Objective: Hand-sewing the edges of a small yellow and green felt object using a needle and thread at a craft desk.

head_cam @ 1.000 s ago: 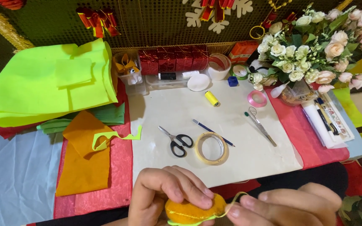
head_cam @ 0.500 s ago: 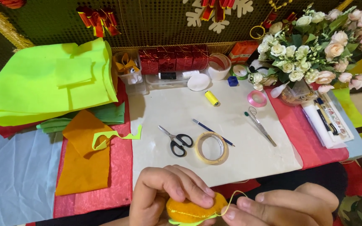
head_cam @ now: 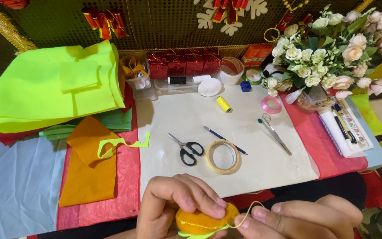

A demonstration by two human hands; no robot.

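left hand (head_cam: pixel 177 203) curled, grip on orange felt piece (head_cam: pixel 200 221) | right hand (head_cam: pixel 301 219) pinches yellow thread (head_cam: pixel 248 210) | beyond the piece: one scissors (head_cam: pixel 186 148), one tape roll (head_cam: pixel 222 156)

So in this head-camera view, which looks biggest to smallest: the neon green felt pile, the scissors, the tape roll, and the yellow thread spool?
1. Neon green felt pile, by far.
2. Scissors and tape roll: they look about alike, so no ranking.
3. Yellow thread spool, smallest.

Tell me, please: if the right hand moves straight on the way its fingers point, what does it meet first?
The right hand points left, toward the orange felt piece that the left hand pinches. It would likely meet that piece first, then the left fingers; depth is unclear.
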